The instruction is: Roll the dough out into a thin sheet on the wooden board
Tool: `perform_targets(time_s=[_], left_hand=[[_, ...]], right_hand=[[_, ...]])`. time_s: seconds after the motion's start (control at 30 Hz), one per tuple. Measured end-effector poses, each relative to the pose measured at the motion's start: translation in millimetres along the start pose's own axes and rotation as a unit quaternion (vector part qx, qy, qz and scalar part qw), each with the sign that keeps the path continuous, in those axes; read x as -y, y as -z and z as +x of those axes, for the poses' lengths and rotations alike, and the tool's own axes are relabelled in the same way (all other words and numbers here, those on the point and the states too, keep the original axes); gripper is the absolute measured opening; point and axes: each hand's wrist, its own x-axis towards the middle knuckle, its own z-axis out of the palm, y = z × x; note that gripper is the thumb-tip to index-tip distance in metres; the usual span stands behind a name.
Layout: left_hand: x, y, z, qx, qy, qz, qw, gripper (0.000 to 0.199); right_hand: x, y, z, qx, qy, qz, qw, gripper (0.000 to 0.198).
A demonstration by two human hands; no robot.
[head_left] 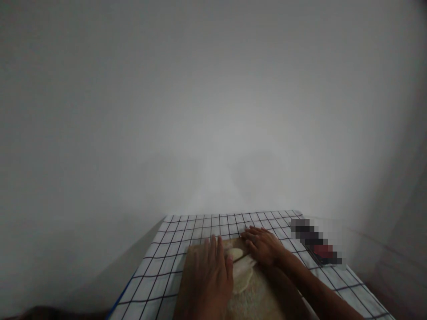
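Observation:
A flat, pale sheet of dough [244, 281] lies on a floured wooden board [256, 302]. Across the dough runs a pale, blurred bar that looks like a rolling pin [243, 263]; its ends are hidden by the hands. My left hand [213, 275] rests palm down over the left end, fingers stretched forward and smeared by motion. On the other side, my right hand [263, 245] lies palm down near the board's far right corner, over the right end, with its fingers extended. Neither hand has its fingers wrapped around anything visible.
The board sits on a table with a white, dark-checked cloth [160, 266]. At the table's right edge is a pixelated dark and red object [316, 244], its kind unclear. A plain pale wall [213, 111] rises behind the table.

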Motion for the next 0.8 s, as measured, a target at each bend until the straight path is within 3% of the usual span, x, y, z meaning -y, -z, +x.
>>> perform_targets(time_s=[0.13,0.47,0.57,0.7,0.8], left_hand=[[-13,2,-2,-0.011,0.014,0.004,1.000,0.049],[-28,10,-38,-0.039,-0.028,-0.053,0.997,0.067],[-23,7,-33,-0.036,-0.028,-0.049,0.998,0.064],[-9,-3,-10,0.000,-0.044,-0.037,0.998,0.056],[-2,-10,4,0.024,-0.016,-0.013,1.000,0.052]], right_hand=[[-1,-8,-19,-0.025,-0.013,-0.003,1.000,0.048],[28,1,-86,-0.046,-0.033,-0.005,0.998,0.052],[25,2,-80,-0.037,-0.033,-0.005,0.999,0.050],[12,3,-42,-0.006,-0.038,-0.019,0.999,0.048],[4,-3,-21,0.006,-0.057,-0.025,0.998,0.048]])
